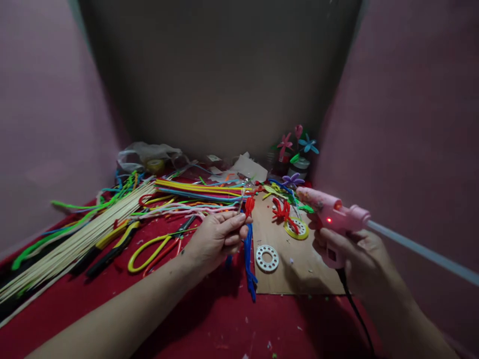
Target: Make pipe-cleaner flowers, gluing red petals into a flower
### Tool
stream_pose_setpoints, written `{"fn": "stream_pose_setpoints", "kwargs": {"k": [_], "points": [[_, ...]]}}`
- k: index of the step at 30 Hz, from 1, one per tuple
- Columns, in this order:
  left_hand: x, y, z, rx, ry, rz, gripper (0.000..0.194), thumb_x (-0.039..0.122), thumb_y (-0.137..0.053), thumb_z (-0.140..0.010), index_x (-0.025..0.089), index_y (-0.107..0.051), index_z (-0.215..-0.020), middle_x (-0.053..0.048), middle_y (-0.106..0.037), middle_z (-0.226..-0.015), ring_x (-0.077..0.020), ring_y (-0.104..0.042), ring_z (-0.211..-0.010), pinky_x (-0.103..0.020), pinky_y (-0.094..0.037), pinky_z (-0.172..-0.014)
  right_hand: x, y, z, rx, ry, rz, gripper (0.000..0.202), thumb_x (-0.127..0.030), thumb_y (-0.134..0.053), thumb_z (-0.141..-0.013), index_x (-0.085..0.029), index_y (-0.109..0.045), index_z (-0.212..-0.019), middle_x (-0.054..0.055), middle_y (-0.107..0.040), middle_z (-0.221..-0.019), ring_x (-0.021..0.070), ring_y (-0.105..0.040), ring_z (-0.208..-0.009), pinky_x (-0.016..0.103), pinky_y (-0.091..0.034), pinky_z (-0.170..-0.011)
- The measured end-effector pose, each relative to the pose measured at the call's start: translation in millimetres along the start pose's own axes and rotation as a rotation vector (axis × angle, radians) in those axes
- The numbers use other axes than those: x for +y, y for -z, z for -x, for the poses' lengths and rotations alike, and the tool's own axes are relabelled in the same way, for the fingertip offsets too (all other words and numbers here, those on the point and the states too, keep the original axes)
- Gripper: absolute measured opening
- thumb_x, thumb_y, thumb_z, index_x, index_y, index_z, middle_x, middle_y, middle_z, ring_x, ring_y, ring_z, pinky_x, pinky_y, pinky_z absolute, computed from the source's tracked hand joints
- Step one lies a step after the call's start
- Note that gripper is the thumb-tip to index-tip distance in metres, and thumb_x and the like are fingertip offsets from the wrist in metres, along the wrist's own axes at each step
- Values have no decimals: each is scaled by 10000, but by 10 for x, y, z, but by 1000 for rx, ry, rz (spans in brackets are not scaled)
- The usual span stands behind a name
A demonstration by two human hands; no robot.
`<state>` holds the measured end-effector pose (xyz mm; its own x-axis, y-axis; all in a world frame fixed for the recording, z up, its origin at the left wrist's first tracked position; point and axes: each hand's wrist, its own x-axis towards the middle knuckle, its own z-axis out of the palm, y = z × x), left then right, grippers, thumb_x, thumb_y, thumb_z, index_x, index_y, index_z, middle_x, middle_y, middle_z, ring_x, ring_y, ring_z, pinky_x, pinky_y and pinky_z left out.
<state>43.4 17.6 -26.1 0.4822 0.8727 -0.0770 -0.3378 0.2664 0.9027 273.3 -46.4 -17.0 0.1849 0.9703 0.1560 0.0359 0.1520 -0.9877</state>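
My left hand [224, 233] is closed in a pinch on a small red pipe cleaner piece [250, 205], bent into a narrow bundle. A thin pale strip [241, 198] rises beside the same fingertips; I cannot tell what it is. My right hand [355, 254] is wrapped round a pink hot glue gun [324, 202], its nozzle toward the left and a red light lit. A long clear glue stick [419, 249] sticks out of its back, and a black cord [354, 304] hangs below. Blue pipe cleaners [248, 259] lie just under my left hand.
A cardboard sheet [277, 282] bears a white holed ring [267, 258], a yellow ribbon spool [302, 232] and red pipe cleaner loops [283, 210]. Leftward lie pale sticks [90, 232], pliers [116, 244] and yellow-handled scissors [149, 253]. Pipe cleaner flowers [309, 143] stand behind.
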Motion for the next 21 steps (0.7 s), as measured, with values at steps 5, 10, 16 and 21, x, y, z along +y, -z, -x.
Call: {"fn": "stream_pose_setpoints", "kwargs": {"k": [5,10,16,21], "points": [[89,75,5,73,-51,20,208,316,-587,-758,111,-603,-783,39,-480,-565,7,-221,-377,-135,-174,-360,-133,-430,-199,-114,-49,-279,162,-328,-627,-717,-182,-653,-781,49,-596,-673,141,-493,-544,267,-390,-480],[116,201,-50,152,-109,80,177,294,-597,-746,117,-605,-739,54,-448,-521,4,-208,-365,-150,-153,-362,-13,-595,-254,-161,-38,-44,220,-406,-572,-750,-205,-662,-734,36,-566,-558,152,-483,-487,270,-361,-438],[41,293,-121,148,-96,72,171,284,-574,-774,115,-602,-772,60,-407,-521,-1,-201,-370,-173,-137,-375,187,-611,-185,-199,-34,57,202,-421,-593,-721,-244,-673,-779,37,-608,-610,164,-500,-484,273,-389,-419],[6,296,-130,157,-80,49,169,283,-556,-788,117,-567,-759,63,-410,-524,2,-200,-362,-176,-127,-373,393,-534,-137,-241,-58,165,285,-464,-587,-735,-218,-681,-846,63,-653,-714,190,-566,-580,287,-448,-499]]}}
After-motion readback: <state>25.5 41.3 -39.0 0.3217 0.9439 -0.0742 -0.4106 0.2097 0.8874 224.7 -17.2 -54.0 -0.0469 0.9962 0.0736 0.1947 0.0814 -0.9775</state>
